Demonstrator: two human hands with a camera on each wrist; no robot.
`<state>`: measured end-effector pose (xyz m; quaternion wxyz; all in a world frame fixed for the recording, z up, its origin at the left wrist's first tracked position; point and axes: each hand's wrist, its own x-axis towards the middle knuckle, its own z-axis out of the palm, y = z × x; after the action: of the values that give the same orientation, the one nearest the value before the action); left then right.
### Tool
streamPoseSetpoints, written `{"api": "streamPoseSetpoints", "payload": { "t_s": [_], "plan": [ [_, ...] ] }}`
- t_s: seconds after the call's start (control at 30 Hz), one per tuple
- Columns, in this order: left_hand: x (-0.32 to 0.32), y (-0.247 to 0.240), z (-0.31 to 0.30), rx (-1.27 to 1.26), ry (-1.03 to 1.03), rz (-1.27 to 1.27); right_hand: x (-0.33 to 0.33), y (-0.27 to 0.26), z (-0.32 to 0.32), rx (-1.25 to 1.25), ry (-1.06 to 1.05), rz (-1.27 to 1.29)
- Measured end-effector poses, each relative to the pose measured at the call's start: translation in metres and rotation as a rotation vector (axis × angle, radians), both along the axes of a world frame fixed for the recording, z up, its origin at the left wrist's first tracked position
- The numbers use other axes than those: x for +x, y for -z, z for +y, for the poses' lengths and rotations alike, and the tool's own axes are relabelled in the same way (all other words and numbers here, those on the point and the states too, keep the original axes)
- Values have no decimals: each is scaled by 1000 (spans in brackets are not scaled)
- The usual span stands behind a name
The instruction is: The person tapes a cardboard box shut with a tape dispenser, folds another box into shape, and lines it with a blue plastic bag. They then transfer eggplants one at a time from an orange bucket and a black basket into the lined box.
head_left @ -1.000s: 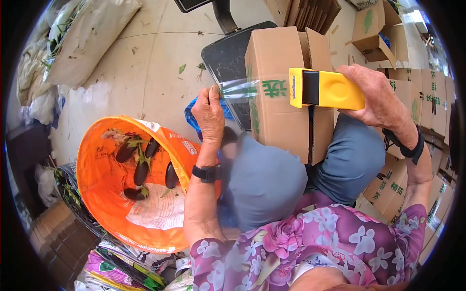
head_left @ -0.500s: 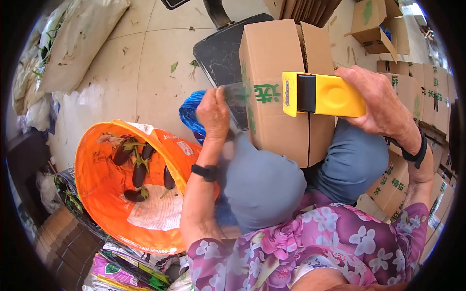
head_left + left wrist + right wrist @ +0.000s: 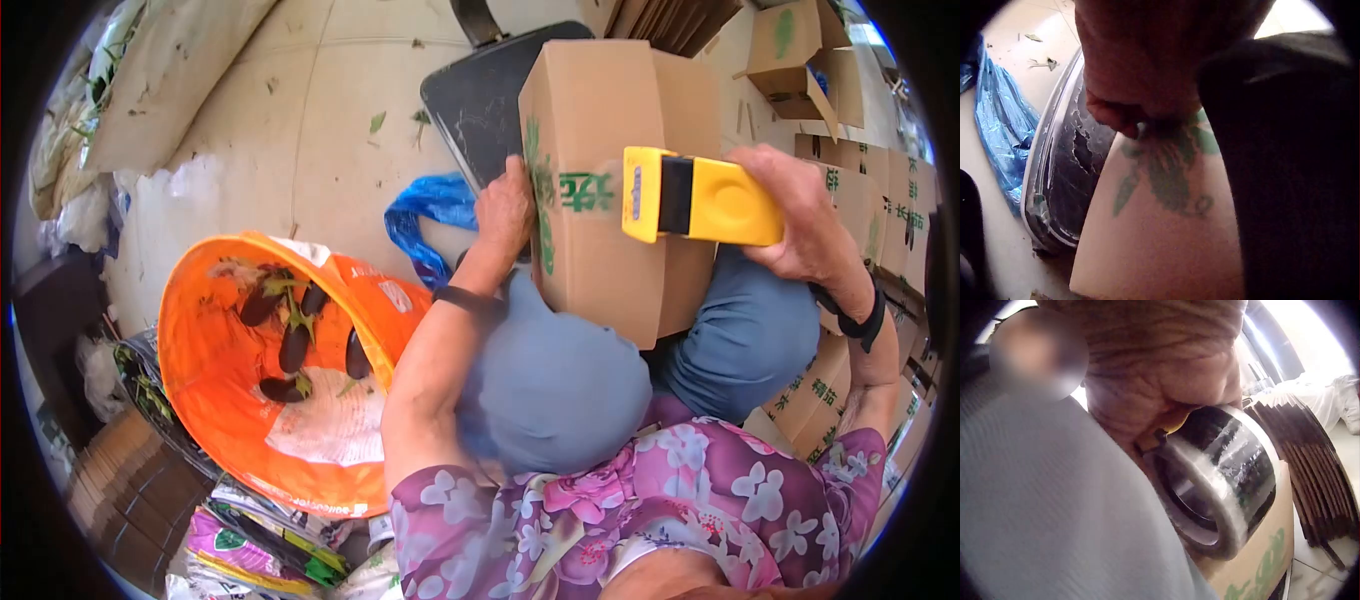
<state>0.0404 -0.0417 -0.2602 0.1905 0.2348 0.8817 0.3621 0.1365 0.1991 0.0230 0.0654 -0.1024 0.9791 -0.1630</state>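
A cardboard box (image 3: 600, 130) with green print stands at the person's knees, its top flaps meeting. The right hand (image 3: 805, 220) grips a yellow tape dispenser (image 3: 705, 200) over the box top; in the right wrist view its clear tape roll (image 3: 1235, 469) shows below the hand (image 3: 1166, 369). At the box's left side is the left hand (image 3: 506, 210), its curled fingers against the printed face. The left wrist view shows the left hand (image 3: 1141, 75) dark against the box side (image 3: 1154, 250), a small pale glint at the fingertips; the tape end there is largely hidden.
An orange bucket-like container (image 3: 220, 400) with several eggplants is at the left. Beside the box are a black scale platform (image 3: 480, 110) and blue plastic (image 3: 430, 215). Flattened cartons (image 3: 670, 20) lie behind, printed boxes (image 3: 860, 195) at the right.
The left hand has moved right, from beside the box with tape stretched between, to the box's side. The gap between the top flaps has closed. The dispenser remains over the box top.
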Motion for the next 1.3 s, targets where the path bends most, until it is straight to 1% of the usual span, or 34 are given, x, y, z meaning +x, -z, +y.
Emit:
{"api": "streamPoseSetpoints", "payload": {
  "t_s": [0.07, 0.1, 0.13, 0.17, 0.2, 0.23, 0.3, 0.33, 0.4, 0.43, 0.5, 0.53, 0.67, 0.77, 0.83, 0.97, 1.07, 1.17, 1.2, 1.23, 1.3],
  "plan": [
    [-22, 9, 8, -142, 99, 252, 0, 6, 7, -41, 6, 22],
    [-40, 6, 16, 1, 2, 316, 2, 6, 9, -25, 31, 35],
    [-57, -20, 29, 344, -139, 366, 5, 8, 10, -14, 25, 29],
    [-70, -61, 38, 412, -157, 330, 7, 9, 9, -14, 15, 21],
    [-79, -93, 47, 472, -140, 291, 7, 13, 9, -33, -6, 74],
    [-84, -113, 57, 470, -118, 303, 7, 14, 9, -37, 11, 90],
    [-84, -140, 81, 460, 180, 418, 7, 14, 8, -35, -2, 74],
    [-83, -141, 86, 458, 202, 426, 8, 14, 9, -40, 16, 87],
    [-83, -142, 96, 231, 391, 842, 8, 16, 10, -50, -9, 94],
    [-84, -145, 102, 232, 414, 849, 8, 16, 13, -56, 11, 105],
    [-84, -150, 107, 87, 529, 684, 9, 19, 14, -75, -11, 89],
    [-82, -153, 113, 39, 534, 631, 9, 21, 13, -88, -3, 97],
    [-82, -152, 130, -25, 560, 604, 9, 22, 17, -64, -19, 106],
    [-83, -149, 126, -15, 574, 632, 11, 19, 14, -38, -45, 89],
    [-83, -147, 127, 35, 518, 685, 11, 16, 18, -7, -65, 100],
    [-83, -144, 125, 82, 481, 681, 15, 18, 30, -10, -101, 104],
    [-84, -147, 122, 81, 477, 668, 26, 21, 50, -64, -57, 59],
    [-87, -140, 122, 115, 479, 685, 39, 25, 68, -76, -23, 46],
    [-88, -141, 121, 114, 476, 683, 56, 33, 83, -62, 27, 27],
    [-88, -143, 121, 100, 478, 678, 66, 39, 93, -63, 21, 24],
    [-86, -143, 121, 89, 479, 667, 82, 51, 111, -90, 87, -6]
  ]
}}
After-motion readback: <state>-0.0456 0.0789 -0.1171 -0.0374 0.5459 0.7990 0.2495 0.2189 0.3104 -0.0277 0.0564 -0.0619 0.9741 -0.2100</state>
